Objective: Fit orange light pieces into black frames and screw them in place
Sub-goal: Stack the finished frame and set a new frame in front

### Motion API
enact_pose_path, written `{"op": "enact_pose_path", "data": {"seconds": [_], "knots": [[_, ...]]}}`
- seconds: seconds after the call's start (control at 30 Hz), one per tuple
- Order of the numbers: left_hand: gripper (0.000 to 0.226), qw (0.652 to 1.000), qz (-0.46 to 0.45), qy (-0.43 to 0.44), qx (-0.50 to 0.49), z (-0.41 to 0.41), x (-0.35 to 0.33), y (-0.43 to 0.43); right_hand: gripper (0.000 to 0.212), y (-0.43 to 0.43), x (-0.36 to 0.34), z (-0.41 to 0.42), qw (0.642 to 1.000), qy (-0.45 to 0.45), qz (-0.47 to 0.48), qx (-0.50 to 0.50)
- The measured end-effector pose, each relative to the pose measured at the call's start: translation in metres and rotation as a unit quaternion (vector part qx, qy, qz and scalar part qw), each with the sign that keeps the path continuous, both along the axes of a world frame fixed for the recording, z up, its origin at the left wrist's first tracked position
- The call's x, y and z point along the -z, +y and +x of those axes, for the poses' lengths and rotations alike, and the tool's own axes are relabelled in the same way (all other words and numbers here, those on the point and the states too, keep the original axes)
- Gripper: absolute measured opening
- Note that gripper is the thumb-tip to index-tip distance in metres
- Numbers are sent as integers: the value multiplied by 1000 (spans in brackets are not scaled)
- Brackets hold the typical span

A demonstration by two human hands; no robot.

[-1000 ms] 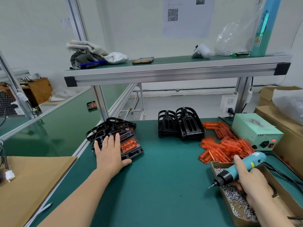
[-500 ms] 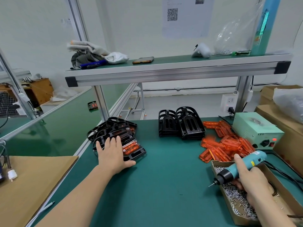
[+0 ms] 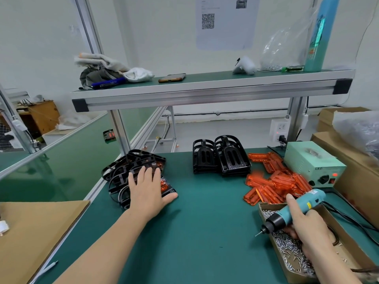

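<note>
Since the earlier frame, my left hand has slid further over the pile of fitted frames at the left of the surface, and it now hides most of the orange piece in the top frame. The hand lies flat, fingers straight and slightly spread, palm pressing on that top frame; the thumb reaches out to the right, down by the surface.

My right hand has barely shifted. It grips the teal screwdriver, fingers curled round the body, index finger laid along the top. The bit points down and left, just outside the left wall of the cardboard box holding the loose screws (the hand itself sits over the box).

Location of parts:
- Empty black frames: two stacks, side by side, at the rear centre of the surface.
- Loose orange light pieces: a heap between those stacks and the pale green power unit, its near edge touching the screw box.
- A brown cardboard sheet lies at the near left.
</note>
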State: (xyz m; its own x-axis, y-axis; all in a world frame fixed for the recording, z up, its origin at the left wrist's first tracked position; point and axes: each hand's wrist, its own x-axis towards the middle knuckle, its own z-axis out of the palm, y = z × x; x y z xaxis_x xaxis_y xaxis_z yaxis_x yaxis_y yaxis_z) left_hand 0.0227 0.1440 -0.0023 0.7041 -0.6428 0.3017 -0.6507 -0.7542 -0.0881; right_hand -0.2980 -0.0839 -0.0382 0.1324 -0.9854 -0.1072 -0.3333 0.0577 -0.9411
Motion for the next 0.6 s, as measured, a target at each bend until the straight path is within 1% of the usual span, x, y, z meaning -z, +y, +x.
{"op": "enact_pose_path", "data": {"seconds": [0.1,0.2,0.3,0.43,0.6], "knots": [[86,999,-15,1,52,-11,-4,-26,69,0,0,1,1000,2,4,0],[74,991,-47,47,118,-23,-8,-58,66,-1,1,1,1000,-7,7,2],[71,972,-107,139,157,-39,-12,-93,64,-1,0,2,1000,-10,6,2],[65,933,-127,299,155,-55,-16,-133,63,-3,3,2,1000,-8,1,1],[56,883,-186,406,142,-61,-15,-172,64,-6,10,3,999,-29,11,-9]]}}
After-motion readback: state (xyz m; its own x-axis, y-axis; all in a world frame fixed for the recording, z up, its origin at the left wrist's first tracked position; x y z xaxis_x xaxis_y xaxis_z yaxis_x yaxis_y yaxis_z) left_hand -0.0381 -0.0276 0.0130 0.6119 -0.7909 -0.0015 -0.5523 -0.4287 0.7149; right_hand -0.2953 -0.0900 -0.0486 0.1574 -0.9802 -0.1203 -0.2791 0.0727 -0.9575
